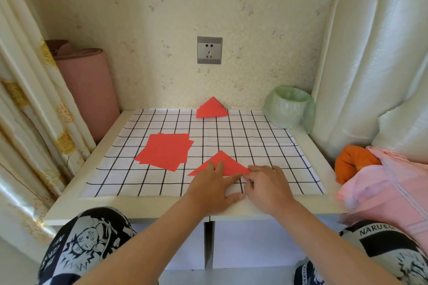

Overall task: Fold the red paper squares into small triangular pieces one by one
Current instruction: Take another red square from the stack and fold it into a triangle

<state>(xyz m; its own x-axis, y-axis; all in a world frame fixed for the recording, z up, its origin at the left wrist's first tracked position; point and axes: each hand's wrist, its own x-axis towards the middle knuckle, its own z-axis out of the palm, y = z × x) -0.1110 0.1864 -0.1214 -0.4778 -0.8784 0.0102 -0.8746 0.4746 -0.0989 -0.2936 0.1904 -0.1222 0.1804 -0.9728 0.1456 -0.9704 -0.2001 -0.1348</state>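
Our left hand [213,184] lies flat, fingers straight, pressing the folded red paper triangle [223,163] onto the black-gridded white cloth [266,136]. Our right hand [269,186] bends its fingers at the triangle's right corner; pinching or pressing, we cannot tell. Left of the fingers lies a stack of red paper squares [164,151]; beyond, a pile of folded red triangles [212,110].

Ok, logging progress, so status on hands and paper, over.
Left hand flat, pressing folded red triangle. Right hand fingertips at its right corner. Unfolded squares stack left, finished triangles far edge. Nothing in the way.
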